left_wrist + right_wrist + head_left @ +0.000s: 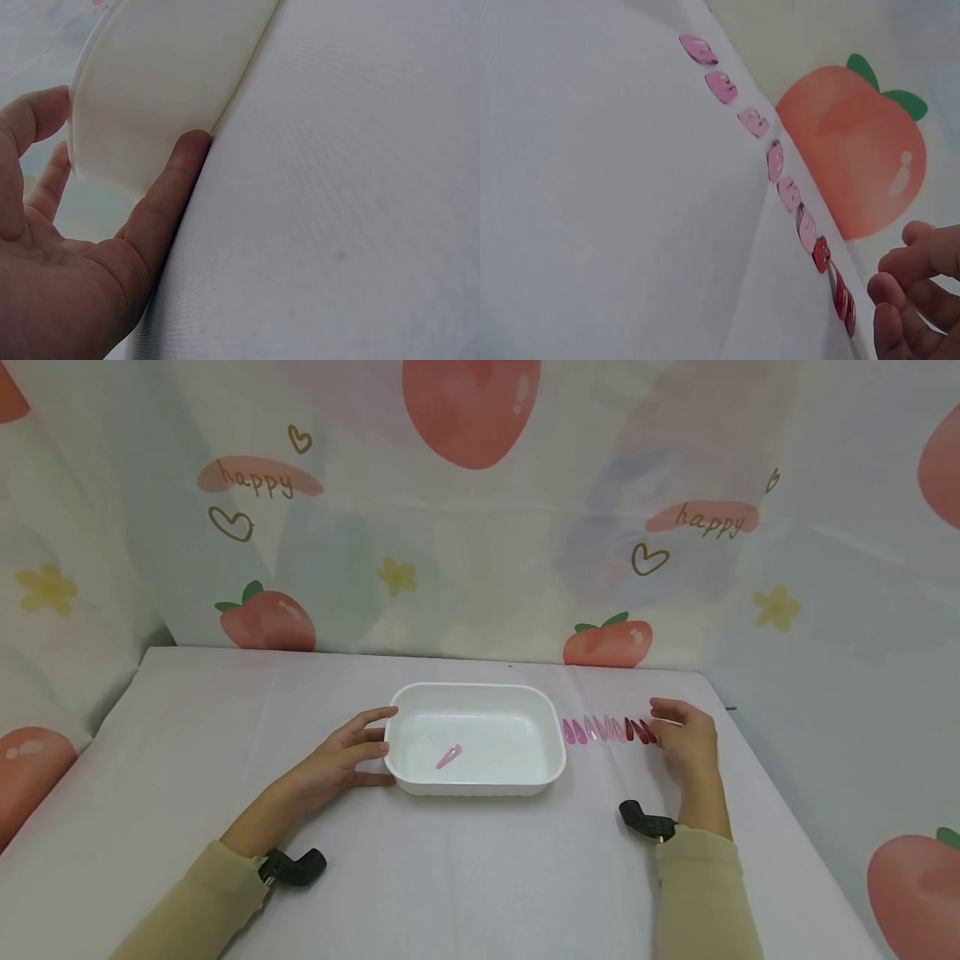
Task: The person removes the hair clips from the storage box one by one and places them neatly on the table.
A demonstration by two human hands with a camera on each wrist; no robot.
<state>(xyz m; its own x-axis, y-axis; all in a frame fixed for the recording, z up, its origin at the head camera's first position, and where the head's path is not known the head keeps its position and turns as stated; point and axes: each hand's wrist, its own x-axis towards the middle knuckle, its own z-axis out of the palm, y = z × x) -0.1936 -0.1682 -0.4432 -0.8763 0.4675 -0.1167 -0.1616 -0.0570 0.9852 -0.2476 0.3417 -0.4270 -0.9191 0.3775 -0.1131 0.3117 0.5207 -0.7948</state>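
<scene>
A white plastic tray (475,790) stands on the table with one pink snap hair clip (448,756) lying inside it. My left hand (347,753) touches the tray's left side with spread fingers; in the left wrist view the thumb (180,169) lies along the outer wall near the table. To the right of the tray runs a row of snap hair clips (600,728), shading from pink to dark red. At the row's red end is my right hand (686,739), its fingers loosely bent. The right wrist view shows nothing between those fingers (889,326).
A white cloth covers the table (510,877). Behind it hangs a printed curtain (480,552) with fruit, hearts and flowers. Each wrist carries a black camera mount, one at the left sleeve (294,867) and one at the right.
</scene>
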